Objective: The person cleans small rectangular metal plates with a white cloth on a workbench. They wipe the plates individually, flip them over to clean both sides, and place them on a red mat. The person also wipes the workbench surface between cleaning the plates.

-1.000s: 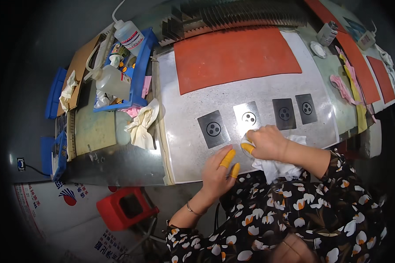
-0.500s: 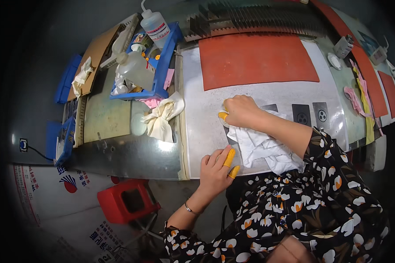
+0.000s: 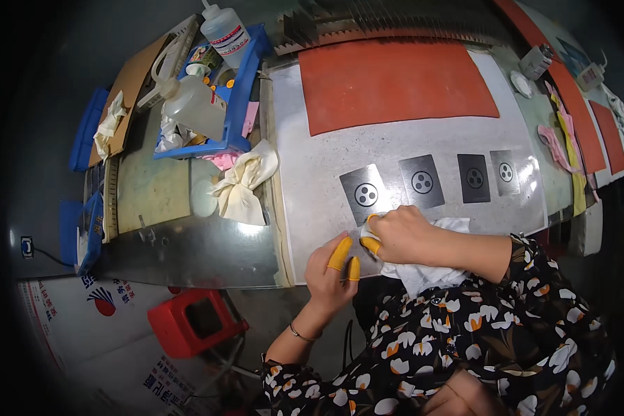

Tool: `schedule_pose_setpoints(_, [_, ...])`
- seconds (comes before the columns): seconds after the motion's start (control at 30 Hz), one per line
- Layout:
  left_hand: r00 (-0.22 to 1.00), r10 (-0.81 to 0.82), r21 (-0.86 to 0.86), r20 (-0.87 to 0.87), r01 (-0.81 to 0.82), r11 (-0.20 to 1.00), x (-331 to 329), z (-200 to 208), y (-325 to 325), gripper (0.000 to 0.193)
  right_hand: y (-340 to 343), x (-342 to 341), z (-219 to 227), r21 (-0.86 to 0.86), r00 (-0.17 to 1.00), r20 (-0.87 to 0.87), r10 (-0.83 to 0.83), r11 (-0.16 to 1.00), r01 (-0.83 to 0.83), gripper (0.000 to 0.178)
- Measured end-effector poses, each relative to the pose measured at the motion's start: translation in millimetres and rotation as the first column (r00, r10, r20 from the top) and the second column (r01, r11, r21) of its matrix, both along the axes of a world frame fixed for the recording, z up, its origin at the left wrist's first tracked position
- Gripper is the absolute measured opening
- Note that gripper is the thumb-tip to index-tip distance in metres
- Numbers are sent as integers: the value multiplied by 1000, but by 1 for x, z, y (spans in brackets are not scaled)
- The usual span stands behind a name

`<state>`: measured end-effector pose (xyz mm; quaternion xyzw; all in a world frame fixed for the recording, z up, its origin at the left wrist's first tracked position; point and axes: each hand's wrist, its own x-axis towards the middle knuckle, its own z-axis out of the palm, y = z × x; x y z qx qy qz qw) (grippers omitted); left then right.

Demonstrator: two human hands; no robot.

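Observation:
My right hand [image 3: 405,237], with yellow finger cots on two digits, pinches a white cloth [image 3: 423,274] near the table's front edge. The cloth trails beneath my right forearm. Just left of it, my left hand [image 3: 331,270] has its fingers stretched out and holds nothing; it also wears yellow finger cots. Beyond the right hand lies a dark grey plate [image 3: 354,182] with a round, three-dot mark. Similar plates stretch away to the right in a row: one plate [image 3: 433,197], a darker plate [image 3: 473,195] and a greyer plate [image 3: 506,156]. All rest on a pale sheet [image 3: 312,187].
An orange-red mat [image 3: 395,83] lies beyond the plates, before a slotted rack [image 3: 395,21]. To the left, a blue basket [image 3: 239,142] holds bottles, near a crumpled cream cloth [image 3: 246,187]. Pink and yellow cloths [image 3: 568,149] lie right. A red stool [image 3: 170,326] stands below.
My right hand has drawn the white cloth toward me, uncovering the left plates. My left hand has shifted slightly left and nearer. The view has shifted a little.

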<state>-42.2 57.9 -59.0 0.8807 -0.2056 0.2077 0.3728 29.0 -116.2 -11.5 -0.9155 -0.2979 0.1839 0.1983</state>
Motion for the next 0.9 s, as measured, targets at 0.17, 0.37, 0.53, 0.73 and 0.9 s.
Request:
schedule_pose_setpoints(0.17, [955, 15, -270, -296, -99, 958, 3, 15, 1, 39, -21, -11, 11, -54, 979, -133, 152, 986, -160, 31])
schedule_pose_setpoints(0.37, [967, 91, 172, -238, -50, 984, 34, 31, 4, 79, -82, -20, 18, 196, 963, -254, 92, 980, -42, 34])
schedule_pose_setpoints(0.53, [944, 20, 372, -328, 109, 922, 73, 47, -32, 104, -120, -37, 5, 396, 930, -364, -45, 897, 198, 29])
schedule_pose_setpoints(0.73, [918, 94, 507, -385, 125, 853, 79, 44, -48, 100, -191, -58, 13, 479, 902, -351, -253, 779, 405, 22])
schedule_pose_setpoints(0.9, [931, 177, 551, -319, 30, 834, 66, 51, -59, 95, -265, -68, 8, 554, 824, -314, -472, 614, 563, 16])
